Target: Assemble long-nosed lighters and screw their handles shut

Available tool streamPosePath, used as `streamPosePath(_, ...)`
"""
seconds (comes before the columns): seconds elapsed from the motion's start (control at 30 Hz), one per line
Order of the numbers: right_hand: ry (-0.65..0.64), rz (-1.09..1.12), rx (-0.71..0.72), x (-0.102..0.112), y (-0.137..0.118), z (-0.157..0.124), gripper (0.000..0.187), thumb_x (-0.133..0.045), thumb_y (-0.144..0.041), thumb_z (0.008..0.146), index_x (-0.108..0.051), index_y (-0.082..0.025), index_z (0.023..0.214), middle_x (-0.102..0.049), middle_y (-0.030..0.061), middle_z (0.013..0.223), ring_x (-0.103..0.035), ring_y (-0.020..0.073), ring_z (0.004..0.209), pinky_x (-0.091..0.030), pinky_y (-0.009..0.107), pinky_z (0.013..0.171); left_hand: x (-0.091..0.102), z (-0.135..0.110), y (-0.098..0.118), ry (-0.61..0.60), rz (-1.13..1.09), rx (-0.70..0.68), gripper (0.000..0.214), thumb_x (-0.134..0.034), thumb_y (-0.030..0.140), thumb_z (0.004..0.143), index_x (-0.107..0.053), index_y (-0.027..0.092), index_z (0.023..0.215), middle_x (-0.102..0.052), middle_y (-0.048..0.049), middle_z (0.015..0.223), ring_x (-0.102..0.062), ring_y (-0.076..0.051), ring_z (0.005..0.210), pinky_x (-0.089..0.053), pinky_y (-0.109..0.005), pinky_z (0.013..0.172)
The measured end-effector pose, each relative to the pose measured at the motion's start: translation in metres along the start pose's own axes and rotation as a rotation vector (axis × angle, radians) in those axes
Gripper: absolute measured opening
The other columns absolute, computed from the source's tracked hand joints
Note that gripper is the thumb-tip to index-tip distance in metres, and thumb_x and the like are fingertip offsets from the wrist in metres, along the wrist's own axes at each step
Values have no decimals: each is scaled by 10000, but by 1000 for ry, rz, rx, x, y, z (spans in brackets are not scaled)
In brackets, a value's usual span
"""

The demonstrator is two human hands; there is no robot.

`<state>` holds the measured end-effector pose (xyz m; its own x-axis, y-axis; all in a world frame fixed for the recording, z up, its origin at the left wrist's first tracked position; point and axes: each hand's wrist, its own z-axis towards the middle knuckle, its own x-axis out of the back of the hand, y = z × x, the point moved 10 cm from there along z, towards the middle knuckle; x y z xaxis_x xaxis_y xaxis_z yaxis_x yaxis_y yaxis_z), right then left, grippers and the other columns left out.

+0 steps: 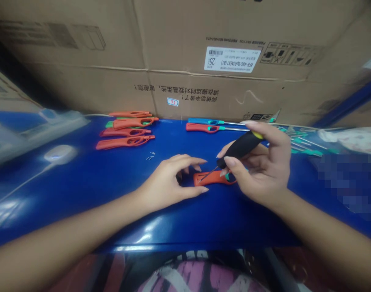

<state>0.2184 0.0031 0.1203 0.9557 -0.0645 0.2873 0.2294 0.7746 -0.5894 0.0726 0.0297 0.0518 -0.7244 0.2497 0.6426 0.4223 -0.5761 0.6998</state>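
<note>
An orange plastic lighter shell [214,177] lies flat on the blue table [118,182] in front of me. My left hand [173,178] rests beside its left end, fingers curved, thumb and fingertips steadying the shell. My right hand [261,162] is closed round a black-handled screwdriver with a yellow cap [242,148], its thin shaft angled down onto the orange shell. A bit of teal part shows under my right fingers.
Several orange lighter shells [126,132] are stacked at the back left. Two assembled lighters, blue and red with teal collars [208,125], lie at the back centre; metal rods with teal ends [304,144] at the right. Tiny screws [150,155] lie loose. Cardboard boxes [185,56] wall the back.
</note>
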Motion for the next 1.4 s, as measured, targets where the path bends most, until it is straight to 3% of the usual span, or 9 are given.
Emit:
streamPosePath(0.1,25,-13,-46,1,6,-1,551,-670,-192,905,-440,-311,1391,-681,39,946,-719,182,732,-661,310,578,-2,1,-4,-22,70,-3,559,-824,351,760,-637,214,1269,-691,-55,1208,-629,-223,1076,-512,-374,949)
streamPosePath(0.2,25,-51,-58,1,9,-2,545,-662,-227,919,-423,-318,1401,-682,42,958,-717,187,735,-662,332,586,-10,0,-7,-75,98,-19,518,-792,254,777,-638,181,1265,-684,-78,1246,-615,-242,1150,-486,-411,1019)
streamPosePath(0.87,-39,-73,9,-9,6,-6,621,-669,-143,890,-415,-350,1416,-642,64,1106,-727,193,835,-675,307,567,-17,-1,-6,-86,40,-40,401,-720,176,827,-660,169,1224,-712,-69,1189,-651,-208,1093,-516,-359,976)
streamPosePath(1.4,-61,-71,25,-10,8,-7,630,-691,-207,885,-395,-359,1421,-620,85,1242,-722,196,868,-665,316,584,-17,0,-5,-81,38,-41,378,-713,178,824,-669,189,1200,-722,-69,1162,-666,-221,1065,-533,-376,961)
